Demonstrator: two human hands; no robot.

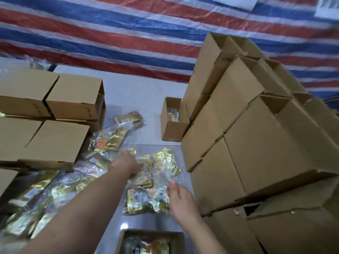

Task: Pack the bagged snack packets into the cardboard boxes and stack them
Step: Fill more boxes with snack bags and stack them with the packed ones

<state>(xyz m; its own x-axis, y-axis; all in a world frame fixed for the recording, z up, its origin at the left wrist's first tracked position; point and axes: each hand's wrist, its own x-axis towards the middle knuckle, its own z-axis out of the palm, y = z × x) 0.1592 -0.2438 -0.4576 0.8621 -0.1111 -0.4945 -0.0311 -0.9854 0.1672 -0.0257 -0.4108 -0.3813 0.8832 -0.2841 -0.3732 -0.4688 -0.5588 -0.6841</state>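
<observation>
The left hand point(129, 162) reaches onto a clear bag of gold snack packets point(145, 169); whether its fingers grip it cannot be told. The right hand point(178, 196), fingers relaxed and apart, touches the nearer bag point(146, 200). An open box point(126, 237), partly filled, sits just below. Best to gather one bag flat with both hands and lay it level. Stacked boxes point(256, 143) stand at right.

A single wide-angle view is taken from the head, aimed forward and steeply down over both outstretched arms. The left hand point(128, 163) and right hand point(180, 196) are seen close, at centre frame. Box stacks point(256, 143) are caught to the right of the hands, a striped tarp point(128, 30) beyond them.
</observation>
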